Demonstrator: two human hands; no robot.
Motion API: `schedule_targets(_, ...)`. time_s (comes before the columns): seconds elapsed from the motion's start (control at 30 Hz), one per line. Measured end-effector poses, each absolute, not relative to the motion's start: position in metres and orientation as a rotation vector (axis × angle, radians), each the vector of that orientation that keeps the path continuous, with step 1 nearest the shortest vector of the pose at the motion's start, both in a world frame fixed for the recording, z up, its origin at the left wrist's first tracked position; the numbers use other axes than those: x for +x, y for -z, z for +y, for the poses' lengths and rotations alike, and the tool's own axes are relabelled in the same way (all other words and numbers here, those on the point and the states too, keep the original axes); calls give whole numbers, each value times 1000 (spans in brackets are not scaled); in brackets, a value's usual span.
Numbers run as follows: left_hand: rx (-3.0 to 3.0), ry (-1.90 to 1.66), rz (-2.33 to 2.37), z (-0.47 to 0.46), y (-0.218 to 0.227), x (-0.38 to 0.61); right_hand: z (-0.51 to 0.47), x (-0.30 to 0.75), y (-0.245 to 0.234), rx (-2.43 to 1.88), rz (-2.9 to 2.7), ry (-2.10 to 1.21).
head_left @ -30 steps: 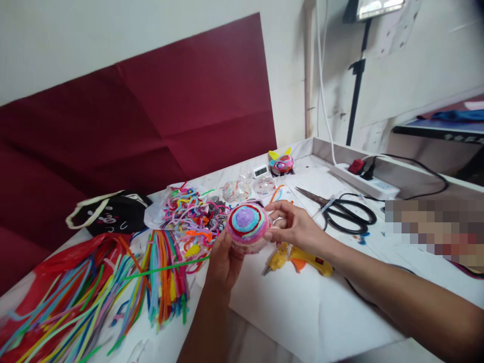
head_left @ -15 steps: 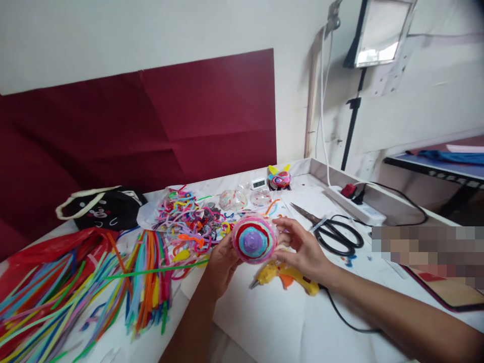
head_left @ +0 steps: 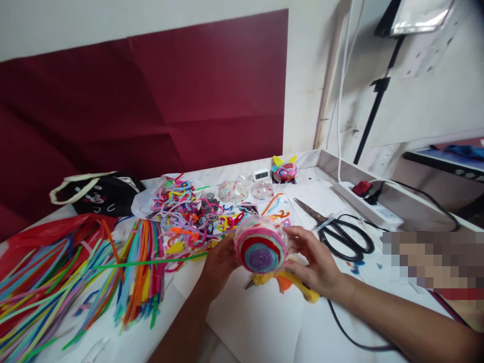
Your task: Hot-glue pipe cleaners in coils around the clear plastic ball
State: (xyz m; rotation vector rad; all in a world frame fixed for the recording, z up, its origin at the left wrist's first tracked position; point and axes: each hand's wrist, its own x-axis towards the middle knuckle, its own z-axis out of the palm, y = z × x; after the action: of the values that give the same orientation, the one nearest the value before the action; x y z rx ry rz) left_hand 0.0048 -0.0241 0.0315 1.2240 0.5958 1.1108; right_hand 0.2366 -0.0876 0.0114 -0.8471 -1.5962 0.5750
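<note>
Between my two hands is a ball [head_left: 261, 247] with coiled pipe-cleaner rings in pink, red, light blue and purple; its upper part looks like clear plastic. My left hand [head_left: 221, 264] grips its left side, partly hidden behind it. My right hand [head_left: 313, 259] holds the right side with thumb and fingers. Under the ball lies a yellow hot glue gun [head_left: 298, 285] on white paper [head_left: 257, 322]. Large black-handled scissors [head_left: 340, 234] rest to the right of my right hand.
Bundled pipe cleaners [head_left: 141, 272] and a red bag [head_left: 86, 227] lie at left, near cut pieces [head_left: 177, 201]. Behind are clear plastic half-spheres [head_left: 232, 191], a small digital display [head_left: 260, 175] and a horned figure [head_left: 285, 170]. A power strip [head_left: 372, 206] sits along the right edge.
The ball has tipped, so its coiled face points lower and more of the clear upper part shows. Both hands still hold it. The camera view has shifted slightly.
</note>
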Motion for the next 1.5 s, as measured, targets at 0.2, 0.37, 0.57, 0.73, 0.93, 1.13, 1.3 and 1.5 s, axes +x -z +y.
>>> schedule_targets(0.2, 1324, -1076, 648, -31, -44, 6, -98, 236, -16, -790, -1629, -472)
schedule_targets(0.37, 1404, -1024, 687, -31, -47, 4, -102, 236, -14, -758, -1689, -433)
schedule_targets(0.57, 1613, -971, 786, -28, -35, -5, -102, 242, -9, -727, -1779, -386)
schedule_targets(0.73, 1664, -932, 840, -30, -36, -6, -104, 243, -9, -768, -1815, -350)
schedule_targets(0.93, 1641, -871, 865, -30, -37, -3, -108, 242, -8, -830, -1836, -351)
schedule_targets(1.13, 1526, -862, 868, -32, -37, -1, -109, 237, -6, -870, -1813, -368)
schedule_targets(1.3, 1488, -883, 896, -34, -41, 1, -109, 235, -8, -871, -1816, -360)
schedule_targets(1.5, 1536, -883, 893, -37, -47, 2, -112, 235, -5, -901, -1822, -285)
